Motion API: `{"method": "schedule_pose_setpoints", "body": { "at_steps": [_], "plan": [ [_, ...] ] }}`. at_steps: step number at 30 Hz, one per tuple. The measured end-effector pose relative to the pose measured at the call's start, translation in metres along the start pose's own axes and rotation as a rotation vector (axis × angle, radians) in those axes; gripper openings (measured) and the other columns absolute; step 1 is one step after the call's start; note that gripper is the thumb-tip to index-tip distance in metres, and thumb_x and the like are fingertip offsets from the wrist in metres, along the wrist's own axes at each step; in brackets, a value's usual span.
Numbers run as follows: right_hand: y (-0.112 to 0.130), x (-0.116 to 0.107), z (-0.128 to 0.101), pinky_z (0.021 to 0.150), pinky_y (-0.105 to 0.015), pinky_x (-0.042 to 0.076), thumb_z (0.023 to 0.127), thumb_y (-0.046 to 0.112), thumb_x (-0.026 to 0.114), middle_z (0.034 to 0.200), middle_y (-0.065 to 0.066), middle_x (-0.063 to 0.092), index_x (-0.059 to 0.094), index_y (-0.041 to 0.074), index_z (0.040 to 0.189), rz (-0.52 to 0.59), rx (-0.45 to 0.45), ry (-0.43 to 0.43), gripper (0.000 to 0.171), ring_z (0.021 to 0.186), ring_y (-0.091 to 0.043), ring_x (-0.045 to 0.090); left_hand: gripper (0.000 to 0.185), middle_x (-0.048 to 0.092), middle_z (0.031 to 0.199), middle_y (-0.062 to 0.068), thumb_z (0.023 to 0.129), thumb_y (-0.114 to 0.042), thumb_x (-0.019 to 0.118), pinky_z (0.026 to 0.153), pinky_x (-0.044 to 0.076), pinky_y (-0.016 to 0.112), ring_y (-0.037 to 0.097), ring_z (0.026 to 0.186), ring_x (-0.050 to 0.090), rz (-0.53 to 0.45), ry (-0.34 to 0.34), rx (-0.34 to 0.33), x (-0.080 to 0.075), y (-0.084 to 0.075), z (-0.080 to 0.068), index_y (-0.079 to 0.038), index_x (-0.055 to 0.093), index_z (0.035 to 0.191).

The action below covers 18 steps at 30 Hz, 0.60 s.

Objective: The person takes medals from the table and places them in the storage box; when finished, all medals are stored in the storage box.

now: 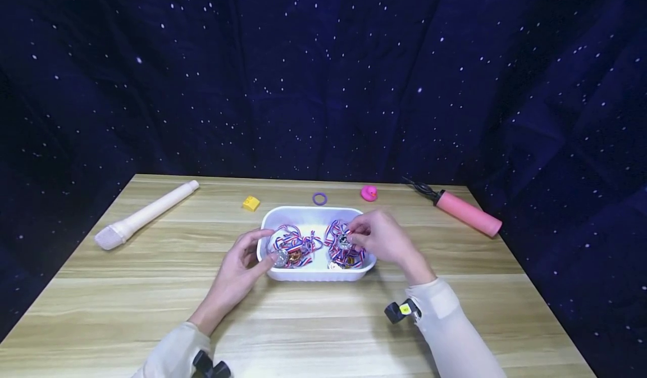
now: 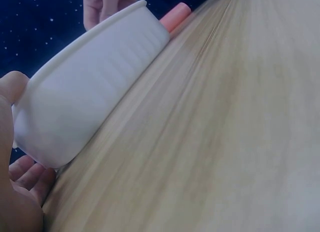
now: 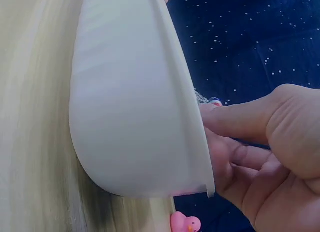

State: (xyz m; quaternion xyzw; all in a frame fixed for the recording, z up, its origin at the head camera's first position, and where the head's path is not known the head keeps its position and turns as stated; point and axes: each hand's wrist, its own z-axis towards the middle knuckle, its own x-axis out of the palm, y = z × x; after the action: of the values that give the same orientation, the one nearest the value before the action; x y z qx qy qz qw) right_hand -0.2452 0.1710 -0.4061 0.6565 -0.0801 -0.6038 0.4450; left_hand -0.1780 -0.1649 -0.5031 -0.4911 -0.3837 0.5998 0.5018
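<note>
White tub [image 1: 314,276], faintly ribbed down its outer wall, on pale wood-grain table [image 1: 126,299] streaked in light tan. Inside, red-white-blue striped ribbons [image 1: 298,238], tangled, with silver medal [image 1: 281,258] and gold-bronze medal [image 1: 295,254] glinting among them. Cream sleeves [image 1: 450,322] at both wrists, black clips with a yellow dot. Further back: cream-white microphone [image 1: 144,216], yellow brick [image 1: 250,203], purple ring [image 1: 319,199], hot-pink duck [image 1: 369,193] with orange beak, salmon-pink pump [image 1: 467,212] with black tip. Behind all, deep navy backdrop [image 1: 323,74] speckled with white star-like dots.
</note>
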Motion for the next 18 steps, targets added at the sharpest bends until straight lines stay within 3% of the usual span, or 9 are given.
{"method": "schedule_pose_setpoints", "body": {
  "at_steps": [4,8,13,18],
  "plan": [
    [0.003,0.002,0.0,0.067,-0.023,0.058,0.097,0.003,0.083,0.081,0.002,0.077,0.084,0.002,0.098,-0.137,-0.046,0.032,0.001,0.072,-0.005,0.066,0.053,0.055,0.157,0.014,0.1,-0.016,0.085,0.124,0.048,0.053,0.035,0.14,0.062,0.011,-0.002,0.005,0.0,-0.001,0.0,-0.013,0.065,0.149],
    [0.007,0.005,-0.001,0.063,-0.023,0.054,0.096,0.002,0.084,0.077,0.005,0.074,0.084,0.005,0.096,-0.206,-0.053,0.052,0.002,0.069,-0.003,0.06,0.053,0.056,0.156,0.013,0.1,-0.015,0.085,0.124,0.048,0.054,0.035,0.139,0.062,0.014,-0.002,0.007,0.0,-0.001,0.001,-0.013,0.065,0.149],
    [0.011,0.009,-0.003,0.065,-0.024,0.056,0.094,-0.002,0.083,0.08,0.002,0.076,0.085,0.004,0.102,-0.242,-0.024,0.077,0.009,0.07,-0.004,0.062,0.053,0.056,0.156,0.014,0.1,-0.015,0.085,0.123,0.049,0.053,0.035,0.138,0.063,0.016,-0.004,0.007,0.0,-0.001,0.0,-0.013,0.065,0.149],
    [0.013,0.008,-0.005,0.066,-0.027,0.056,0.095,-0.004,0.081,0.082,-0.001,0.075,0.082,0.002,0.118,-0.257,0.0,0.085,0.023,0.07,-0.007,0.062,0.052,0.056,0.156,0.014,0.1,-0.015,0.084,0.123,0.049,0.054,0.036,0.139,0.063,0.008,-0.001,0.007,0.001,0.0,-0.001,-0.011,0.065,0.149]
  ]
}}
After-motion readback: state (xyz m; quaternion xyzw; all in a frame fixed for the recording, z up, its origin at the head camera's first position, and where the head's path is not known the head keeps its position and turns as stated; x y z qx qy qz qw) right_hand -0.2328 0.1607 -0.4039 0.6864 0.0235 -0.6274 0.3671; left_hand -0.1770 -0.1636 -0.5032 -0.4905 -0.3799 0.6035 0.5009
